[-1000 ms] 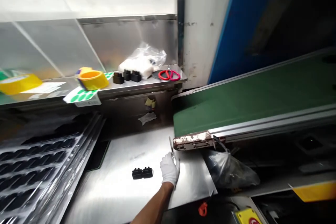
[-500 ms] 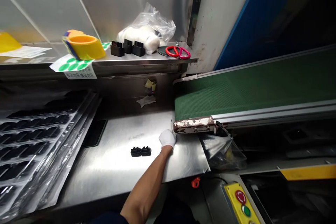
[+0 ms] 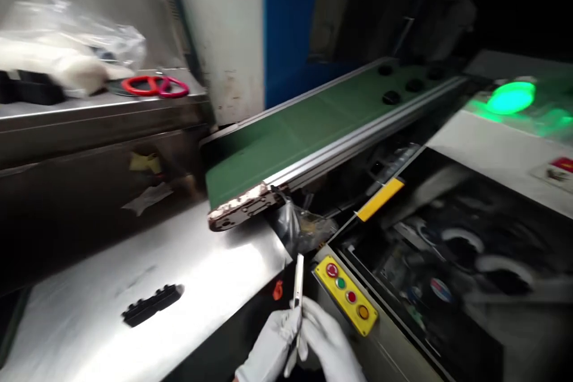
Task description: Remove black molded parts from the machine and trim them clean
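Holding the thin metal tool [image 3: 298, 279] upright, your 2 gloved hands, left hand [image 3: 271, 349] and right hand [image 3: 329, 346], meet on its lower end, each grip clamped there (off the tabletop [image 3: 188, 256] edge). Next: steady it carefully.

One head-worn view looks forward and down, tilted, from close above a steel table [image 3: 215, 262]. Gloved hands [image 3: 299, 343] sit at 6 o'clock; a green conveyor [image 3: 313, 125] runs toward 2 o'clock. The picture is motion-blurred.
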A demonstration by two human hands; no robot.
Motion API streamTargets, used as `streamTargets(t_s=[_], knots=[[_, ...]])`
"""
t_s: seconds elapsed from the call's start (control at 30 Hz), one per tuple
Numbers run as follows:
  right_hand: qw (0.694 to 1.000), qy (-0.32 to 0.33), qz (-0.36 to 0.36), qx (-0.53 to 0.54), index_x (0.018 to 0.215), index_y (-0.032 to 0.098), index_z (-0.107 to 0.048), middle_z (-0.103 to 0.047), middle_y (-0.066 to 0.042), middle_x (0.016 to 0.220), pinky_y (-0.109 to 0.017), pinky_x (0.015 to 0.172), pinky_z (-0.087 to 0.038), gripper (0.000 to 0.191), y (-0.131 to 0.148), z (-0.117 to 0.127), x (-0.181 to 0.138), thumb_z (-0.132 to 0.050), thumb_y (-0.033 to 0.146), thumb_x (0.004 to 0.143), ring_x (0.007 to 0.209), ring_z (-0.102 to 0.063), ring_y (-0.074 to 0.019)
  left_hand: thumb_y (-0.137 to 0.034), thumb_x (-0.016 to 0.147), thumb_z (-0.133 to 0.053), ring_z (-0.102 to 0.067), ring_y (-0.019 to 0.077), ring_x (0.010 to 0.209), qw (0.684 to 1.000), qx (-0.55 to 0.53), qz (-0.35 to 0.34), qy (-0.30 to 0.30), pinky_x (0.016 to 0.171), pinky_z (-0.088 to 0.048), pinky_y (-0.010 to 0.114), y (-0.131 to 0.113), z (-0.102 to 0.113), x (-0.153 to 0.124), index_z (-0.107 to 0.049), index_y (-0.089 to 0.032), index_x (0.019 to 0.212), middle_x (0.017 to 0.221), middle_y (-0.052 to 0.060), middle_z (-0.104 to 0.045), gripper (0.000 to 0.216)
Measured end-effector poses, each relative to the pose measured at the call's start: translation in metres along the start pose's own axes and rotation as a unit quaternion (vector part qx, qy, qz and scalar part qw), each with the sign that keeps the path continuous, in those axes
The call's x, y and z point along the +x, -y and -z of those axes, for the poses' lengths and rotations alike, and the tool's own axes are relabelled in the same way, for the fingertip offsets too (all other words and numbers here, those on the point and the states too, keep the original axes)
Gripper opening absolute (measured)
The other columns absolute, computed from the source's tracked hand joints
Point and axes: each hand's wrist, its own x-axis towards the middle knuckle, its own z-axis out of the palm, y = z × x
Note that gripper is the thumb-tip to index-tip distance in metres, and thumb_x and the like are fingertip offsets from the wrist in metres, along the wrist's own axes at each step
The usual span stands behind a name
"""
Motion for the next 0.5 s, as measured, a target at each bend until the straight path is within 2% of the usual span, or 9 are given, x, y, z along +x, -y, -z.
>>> streamTargets(t_s=[0.03,0.1,0.17,0.23,0.3,0.37,0.4,0.43,0.5], knots=[[0.999,0.012,-0.004,0.040,0.106,0.015,-0.069,-0.073,-0.012,0.106,-0.037,0.093,-0.052,0.060,0.004,-0.003,0.004,-0.074,0.062,0.069,0.106,-0.065,-0.0291,-0.089,0.073,-0.014,-0.035,0.0090,0.039,1.000,0.007,-0.007,0.022,0.043,-0.027,0.027,-0.007,-0.007,-0.002,-0.050,-0.018,0.062,0.054,0.000,-0.049,0.081],[0.996,0.012,-0.004,0.092,0.100,0.014,-0.068,-0.074,-0.012,0.097,-0.034,0.083,-0.055,0.062,0.012,-0.002,0.009,-0.075,0.065,0.065,0.093,-0.068,-0.0263,-0.083,0.078,-0.033,-0.045,0.0105,0.046,0.997,0.028,-0.014,0.074,0.049,-0.035,0.026,-0.025,-0.008,-0.007,-0.058,-0.017,0.069,0.065,0.002,-0.057,0.071],[0.994,-0.003,0.003,0.107,0.095,0.014,-0.066,-0.073,-0.009,0.085,-0.029,0.069,-0.054,0.060,0.016,0.004,0.008,-0.071,0.067,0.067,0.081,-0.068,-0.0216,-0.066,0.077,-0.059,-0.051,0.0117,0.052,0.989,0.054,-0.006,0.139,0.052,-0.039,0.025,-0.044,0.002,-0.012,-0.066,-0.016,0.075,0.070,0.002,-0.062,0.050],[0.994,0.002,0.009,0.106,0.094,0.015,-0.064,-0.069,-0.005,0.073,-0.022,0.055,-0.048,0.057,0.018,0.014,0.001,-0.070,0.067,0.071,0.067,-0.065,-0.0160,-0.050,0.074,-0.072,-0.053,0.0127,0.054,0.981,0.080,0.010,0.176,0.053,-0.040,0.024,-0.059,0.014,-0.017,-0.070,-0.015,0.074,0.066,0.001,-0.063,0.035],[0.994,0.030,0.012,0.107,0.093,0.015,-0.064,-0.062,0.001,0.061,-0.018,0.041,-0.032,0.056,0.017,0.022,-0.008,-0.067,0.067,0.074,0.045,-0.051,-0.0074,-0.047,0.078,-0.069,-0.056,0.0148,0.062,0.990,0.061,-0.015,0.125,0.057,-0.043,0.024,-0.070,0.019,-0.019,-0.071,-0.014,0.080,0.068,0.003,-0.065,0.033],[0.992,0.043,0.025,0.119,0.086,0.014,-0.064,-0.051,0.005,0.052,-0.018,0.037,-0.018,0.054,0.015,0.025,-0.018,-0.065,0.067,0.075,0.036,-0.033,-0.0029,-0.048,0.084,-0.063,-0.061,0.0187,0.081,0.995,-0.017,-0.082,0.051,0.074,-0.049,0.028,-0.076,0.015,-0.017,-0.071,-0.015,0.098,0.090,0.007,-0.070,0.036],[0.991,0.035,0.033,0.121,0.081,0.014,-0.064,-0.045,0.007,0.047,-0.018,0.038,-0.014,0.054,0.014,0.026,-0.022,-0.065,0.068,0.075,0.036,-0.027,-0.0027,-0.048,0.085,-0.063,-0.061,0.0201,0.088,0.991,-0.069,-0.112,0.034,0.080,-0.050,0.029,-0.077,0.010,-0.015,-0.070,-0.016,0.104,0.098,0.008,-0.070,0.038],[0.992,0.019,0.040,0.118,0.074,0.015,-0.063,-0.040,0.008,0.044,-0.019,0.038,-0.013,0.055,0.013,0.026,-0.027,-0.064,0.069,0.074,0.037,-0.025,-0.0032,-0.047,0.085,-0.064,-0.062,0.0208,0.090,0.984,-0.114,-0.129,0.037,0.084,-0.050,0.031,-0.077,0.004,-0.011,-0.070,-0.017,0.106,0.101,0.008,-0.070,0.037],[0.995,-0.019,0.042,0.087,0.065,0.016,-0.059,-0.030,0.009,0.042,-0.020,0.039,-0.013,0.055,0.011,0.028,-0.034,-0.063,0.070,0.074,0.038,-0.023,-0.0045,-0.046,0.083,-0.066,-0.063,0.0197,0.082,0.975,-0.168,-0.129,0.067,0.082,-0.051,0.031,-0.076,-0.009,-0.005,-0.073,-0.017,0.098,0.093,0.008,-0.071,0.033]])
